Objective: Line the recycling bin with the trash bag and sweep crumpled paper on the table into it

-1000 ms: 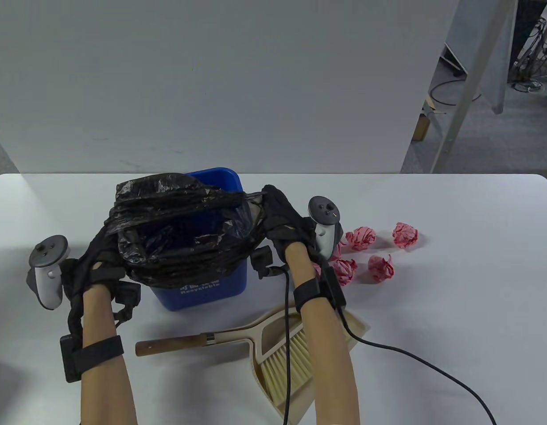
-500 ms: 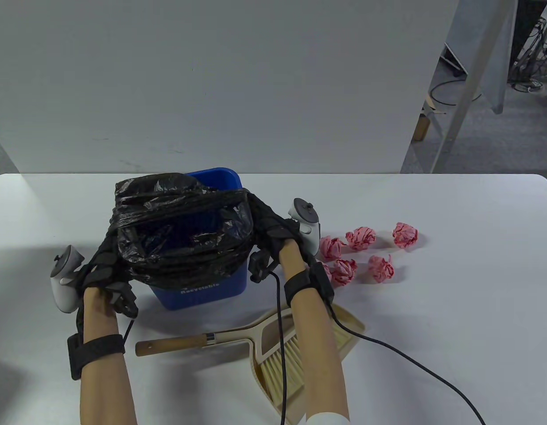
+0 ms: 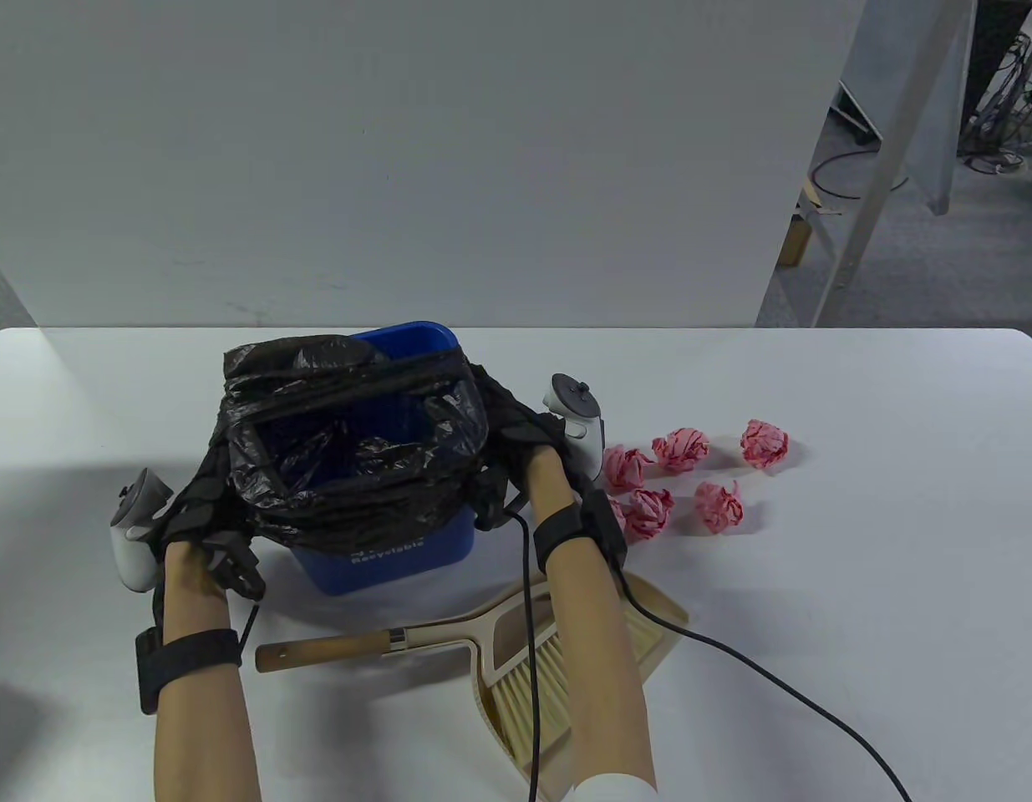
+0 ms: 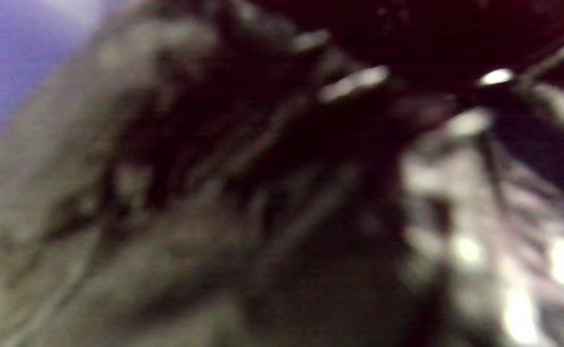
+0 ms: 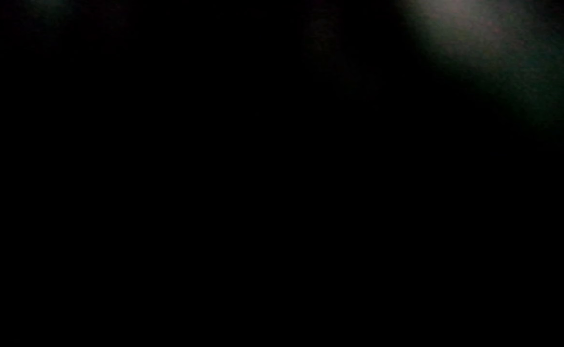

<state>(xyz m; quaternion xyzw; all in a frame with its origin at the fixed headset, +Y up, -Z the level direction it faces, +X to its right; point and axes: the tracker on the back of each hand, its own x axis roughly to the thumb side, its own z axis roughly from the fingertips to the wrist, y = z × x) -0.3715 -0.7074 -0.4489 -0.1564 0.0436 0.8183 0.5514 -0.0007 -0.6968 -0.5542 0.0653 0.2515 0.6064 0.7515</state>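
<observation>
Both the left hand (image 3: 200,511) and the right hand (image 3: 520,439) are seen gripping the black trash bag (image 3: 357,443), whose mouth is being stretched over the blue recycling bin (image 3: 399,560); the uncovered far corner is judged next, the crumpled paper (image 3: 683,476) lying unswept beside it.

My white tabletop (image 3: 858,585) carries the blue recycling bin (image 3: 399,560), six crumpled pink paper balls (image 3: 681,448) to its right, and a dustpan (image 3: 516,635) holding a wooden-handled brush (image 3: 332,650) near me.
</observation>
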